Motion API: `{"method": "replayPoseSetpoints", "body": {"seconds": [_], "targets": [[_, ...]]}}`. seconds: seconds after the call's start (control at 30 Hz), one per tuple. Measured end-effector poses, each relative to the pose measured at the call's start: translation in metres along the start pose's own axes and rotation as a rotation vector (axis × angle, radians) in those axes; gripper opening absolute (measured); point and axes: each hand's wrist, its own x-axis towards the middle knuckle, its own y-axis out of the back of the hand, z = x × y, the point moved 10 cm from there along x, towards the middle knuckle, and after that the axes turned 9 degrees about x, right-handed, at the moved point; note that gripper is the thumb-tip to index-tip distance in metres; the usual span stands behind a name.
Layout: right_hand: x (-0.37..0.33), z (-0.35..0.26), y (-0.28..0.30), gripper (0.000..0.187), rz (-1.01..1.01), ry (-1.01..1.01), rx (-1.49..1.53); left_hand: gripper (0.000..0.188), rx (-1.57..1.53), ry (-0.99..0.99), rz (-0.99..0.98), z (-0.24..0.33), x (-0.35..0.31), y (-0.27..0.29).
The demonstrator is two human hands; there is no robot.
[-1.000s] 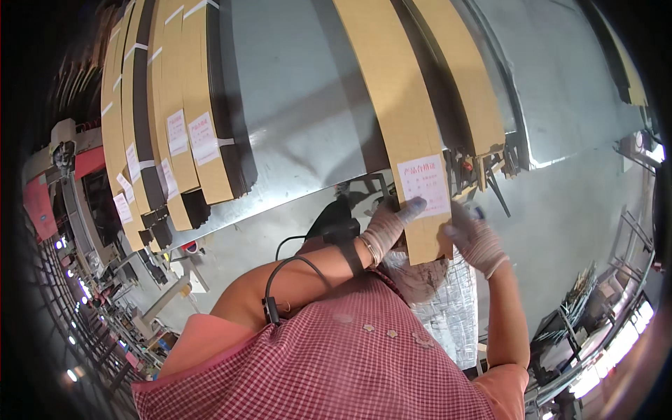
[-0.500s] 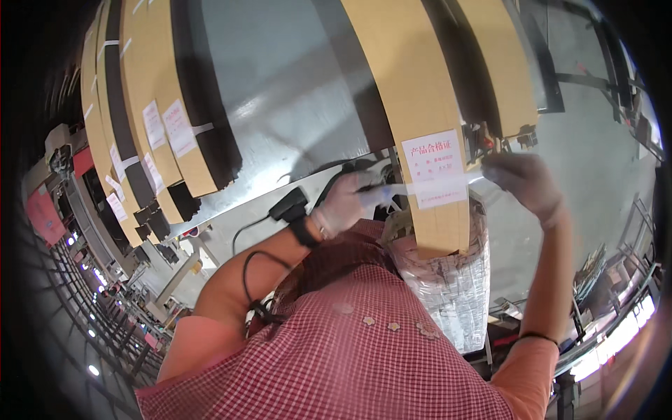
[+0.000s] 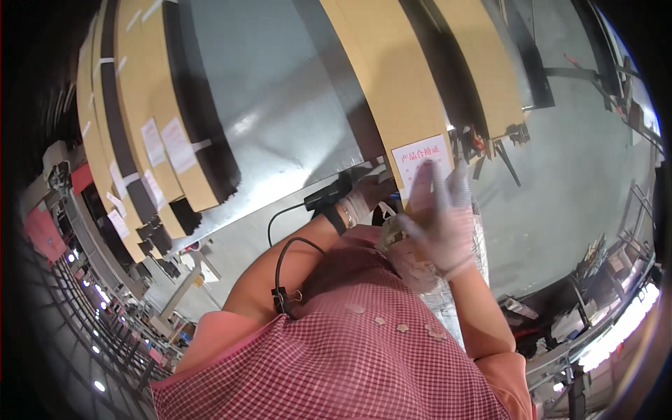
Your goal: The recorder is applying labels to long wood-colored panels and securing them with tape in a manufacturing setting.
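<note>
My right hand [image 3: 448, 234], in a thin pale glove, lies over the lower part of a white label [image 3: 414, 155] with red print. Its fingers are stretched out and slightly blurred. The label sits near the close end of a long tan cardboard strip [image 3: 385, 91]. At that strip's left side, below the metal edge, is my gloved left hand [image 3: 360, 201]; its fingers are in shadow and partly hidden, so their grip does not show. Clear tape cannot be made out now. Below the strip's end stands a bundle in clear shiny wrap [image 3: 448, 308], partly covered by my right arm.
A grey metal sheet [image 3: 273, 84] spreads ahead between cardboard and black strips. More labelled cardboard strips [image 3: 185, 150] lie at left. Another cardboard strip [image 3: 483, 63] with ragged dark ends is at right. A black cable [image 3: 280, 262] hangs by my left arm.
Half a second ago a clear strip, like tape, was stretched between my hands across the label. My right hand has moved left onto the label; my left hand has shifted slightly right.
</note>
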Motion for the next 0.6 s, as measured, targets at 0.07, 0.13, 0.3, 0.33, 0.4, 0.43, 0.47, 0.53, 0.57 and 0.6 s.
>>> {"method": "replayPoseSetpoints", "body": {"seconds": [0.07,0.13,0.3,0.33,0.4,0.43,0.47,0.53,0.57,0.6], "targets": [[-0.005,0.006,-0.009,0.100,0.076,-0.111,0.018,0.026,-1.028,0.997,-0.024,-0.056,-0.050,-0.012],[-0.007,0.005,-0.015,0.090,0.136,-0.081,-0.027,0.017,-1.321,0.983,0.102,-0.040,-0.057,0.027],[-0.001,-0.008,0.010,0.085,0.047,-0.053,0.035,0.031,-0.766,0.576,0.107,0.017,-0.002,0.085],[0.001,-0.013,0.028,0.085,0.112,-0.114,0.012,0.031,-0.777,0.633,0.118,0.017,0.005,0.081],[0.005,-0.054,0.070,0.094,0.237,0.071,0.045,0.035,-0.571,0.582,0.193,0.024,0.021,0.092],[0.013,-0.078,0.080,0.080,0.193,0.150,0.082,0.039,-0.738,0.619,0.167,0.023,0.027,0.082],[0.022,-0.087,0.077,0.081,0.129,0.127,0.065,0.044,-0.814,0.549,0.161,0.029,0.035,0.082],[0.019,-0.084,0.015,0.063,-0.631,0.055,-0.175,0.047,-1.309,0.663,0.191,0.023,0.035,0.067],[0.033,-0.096,0.042,0.024,-0.388,0.191,-0.111,0.048,-1.356,0.670,0.217,0.022,0.035,0.068],[0.037,-0.071,0.049,0.017,-0.413,0.055,-0.165,0.049,-0.828,0.689,0.070,0.018,0.032,0.072]]}}
